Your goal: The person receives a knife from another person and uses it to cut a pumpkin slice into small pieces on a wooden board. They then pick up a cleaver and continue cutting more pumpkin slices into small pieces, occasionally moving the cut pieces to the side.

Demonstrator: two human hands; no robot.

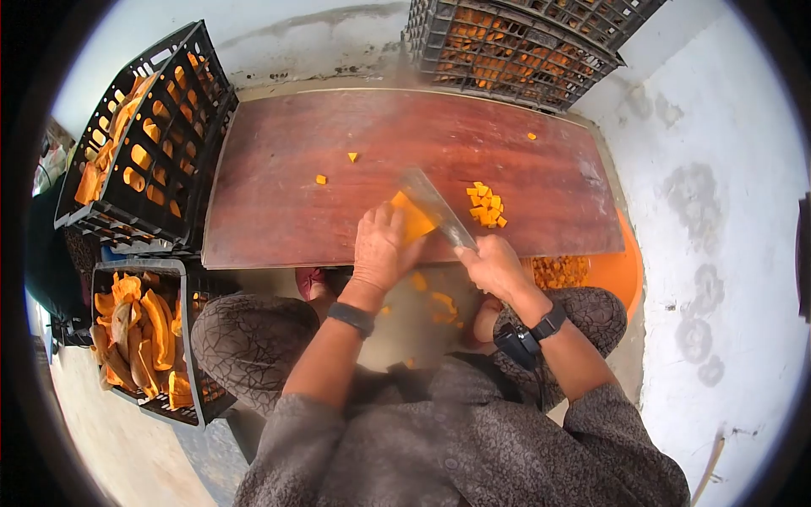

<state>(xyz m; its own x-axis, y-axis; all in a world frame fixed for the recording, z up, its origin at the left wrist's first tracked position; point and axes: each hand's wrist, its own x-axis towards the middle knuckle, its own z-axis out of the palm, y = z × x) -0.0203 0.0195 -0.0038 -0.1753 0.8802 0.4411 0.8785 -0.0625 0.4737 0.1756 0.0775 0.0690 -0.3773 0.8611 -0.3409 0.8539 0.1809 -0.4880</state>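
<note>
My left hand (384, 245) presses a flat slab of orange pumpkin (412, 221) onto the reddish-brown wooden board (279, 160), its fingers curled over the left part. In my right hand (498, 269) is the handle of a broad-bladed kitchen knife (438, 205). The blade slants up and left along the right edge of the slab, close to my left fingers. Right of the blade lies a small heap of pumpkin cubes (487, 206). Two loose bits, one a pumpkin cube (321, 179) and one a small triangular piece (353, 157), sit farther left.
Black crates with pumpkin stand at the left (160, 144), lower left (187, 338) and back (515, 51). An orange tub (627, 275) with diced pumpkin sits under the board's right front edge. Scraps (443, 304) lie on the floor between my legs. A white wall (701, 186) bounds the right.
</note>
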